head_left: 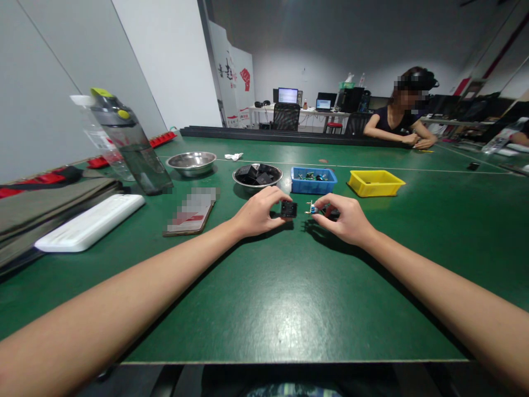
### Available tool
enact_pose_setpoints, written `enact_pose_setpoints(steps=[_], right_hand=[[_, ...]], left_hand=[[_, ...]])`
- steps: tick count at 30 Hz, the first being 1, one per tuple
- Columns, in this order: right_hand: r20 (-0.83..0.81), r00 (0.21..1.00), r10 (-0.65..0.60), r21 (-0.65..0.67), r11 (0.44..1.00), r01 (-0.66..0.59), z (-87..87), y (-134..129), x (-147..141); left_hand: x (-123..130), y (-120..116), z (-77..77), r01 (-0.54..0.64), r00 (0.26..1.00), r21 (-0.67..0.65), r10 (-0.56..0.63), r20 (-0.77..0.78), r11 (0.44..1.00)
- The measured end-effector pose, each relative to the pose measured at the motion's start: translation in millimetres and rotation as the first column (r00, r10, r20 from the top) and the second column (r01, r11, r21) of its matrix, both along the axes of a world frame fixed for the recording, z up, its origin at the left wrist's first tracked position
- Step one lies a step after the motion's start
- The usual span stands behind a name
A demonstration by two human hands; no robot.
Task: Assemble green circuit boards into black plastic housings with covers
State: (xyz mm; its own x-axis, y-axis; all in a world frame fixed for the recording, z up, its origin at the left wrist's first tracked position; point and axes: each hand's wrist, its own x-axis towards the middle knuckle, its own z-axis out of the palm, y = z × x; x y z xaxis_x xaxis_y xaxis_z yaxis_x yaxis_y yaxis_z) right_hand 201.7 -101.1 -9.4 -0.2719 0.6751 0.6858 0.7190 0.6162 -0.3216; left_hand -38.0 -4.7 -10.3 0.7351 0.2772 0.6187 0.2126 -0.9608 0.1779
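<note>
Around the middle of the green table, on my feed from the head cam, both hands are up in front of the bins, facing each other with a small gap between. My left hand has a black block pinched between thumb and fingertips. It's pretty much cube-shaped, so I honestly can't call a long axis on it; one squarish face looks back toward the camera, and another side faces right, at the other hand.

My right hand has a narrow pinch on a little blue part with metal bits. Those metal prongs point left, straight at the block, roughly level, and one thin bit sticks upward. It's too small for me to tell which way its long axis runs. The two pieces are near each other but not touching, both held just above the tabletop. Something dark shows by the curled right fingers; can't make out what.

Right behind the hands: a metal bowl piled with black blocks, a blue bin of small parts, then a yellow bin off to the right. Phone lies left of the left hand.
</note>
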Motion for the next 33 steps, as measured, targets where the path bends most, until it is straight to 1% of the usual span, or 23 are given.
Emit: enact_pose_setpoints(steps=[13,21,30,33], right_hand=[[0.009,1.0,-0.002,-0.001,1.0,0.002,0.8,-0.3,0.3],[-0.014,1.0,-0.007,-0.033,0.999,0.007,0.0,-0.1,0.0],[-0.005,1.0,0.018,0.001,1.0,-0.018,-0.1,0.4,0.0],[-0.007,1.0,0.015,-0.007,1.0,-0.015,0.0,0.4,0.1]], left_hand=[[0.6,-0.6,0.0,-0.004,1.0,-0.018,0.004,-0.001,1.0],[1.0,-1.1,0.5,-0.014,1.0,-0.027,0.013,-0.009,1.0],[0.8,-0.9,0.2,-0.014,1.0,-0.017,0.014,-0.018,1.0],[0.6,-0.8,-0.1,-0.016,1.0,-0.017,0.016,-0.021,1.0]])
